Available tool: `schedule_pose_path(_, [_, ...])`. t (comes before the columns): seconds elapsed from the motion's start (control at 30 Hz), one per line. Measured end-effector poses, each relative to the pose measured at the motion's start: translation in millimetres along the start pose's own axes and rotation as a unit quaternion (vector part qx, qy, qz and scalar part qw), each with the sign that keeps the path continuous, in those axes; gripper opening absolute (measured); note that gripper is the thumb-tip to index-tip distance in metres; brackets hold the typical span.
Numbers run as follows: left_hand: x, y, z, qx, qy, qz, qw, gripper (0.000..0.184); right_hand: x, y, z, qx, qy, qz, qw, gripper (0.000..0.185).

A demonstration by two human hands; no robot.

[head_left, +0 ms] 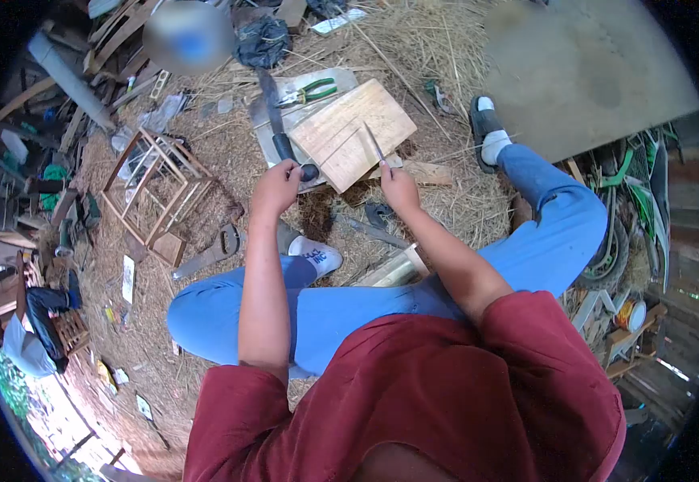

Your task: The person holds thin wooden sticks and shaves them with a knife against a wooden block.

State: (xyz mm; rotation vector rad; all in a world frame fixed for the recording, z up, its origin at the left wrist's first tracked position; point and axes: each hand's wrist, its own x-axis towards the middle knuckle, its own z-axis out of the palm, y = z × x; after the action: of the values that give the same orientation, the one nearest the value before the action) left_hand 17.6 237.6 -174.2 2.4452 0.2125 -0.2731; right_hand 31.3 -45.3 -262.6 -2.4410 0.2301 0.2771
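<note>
My left hand [275, 189] is closed at the lower end of a machete's dark handle [283, 148], whose blade points up and away. A flat wooden board [353, 132] lies between my hands, tilted on the ground. My right hand [398, 186] is closed round a thin pointed tool [374, 145], its tip resting over the board's middle. Just beyond the board, green-handled pliers [316, 90] lie on a grey sheet [341, 78].
A small wooden frame [157, 189] stands at the left, near a handsaw [209, 253]. Wood pieces [394, 267] lie between my legs. At the right are a grey panel [598, 72] and a green motorcycle [635, 193]. Another person [40, 321] is at the far left.
</note>
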Motion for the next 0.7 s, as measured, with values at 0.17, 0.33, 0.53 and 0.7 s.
schedule_pose_path(0.17, [-8.1, 5.9, -3.5, -0.023, 0.053, 0.003, 0.998, 0.028, -3.6, -21.3, 1.4, 0.103, 0.019, 0.008, 0.994, 0.056])
schedule_pose_path(0.33, [-24.7, 11.2, -24.4, -0.038, 0.093, -0.05, 0.994, 0.029, 3.3, -36.1, 16.6, 0.154, 0.018, -0.044, 0.987, 0.055])
schedule_pose_path(0.53, [-60.7, -2.3, -68.7, -0.102, 0.226, -0.079, 0.966, 0.027, -1.1, -64.9, 41.9, 0.27, -0.116, -0.066, 0.954, 0.054])
schedule_pose_path(0.7, [-91.1, -27.4, -98.4, -0.166, 0.332, -0.09, 0.924, 0.024, -7.1, -91.2, 65.7, 0.2, -0.188, -0.13, 0.953, 0.052])
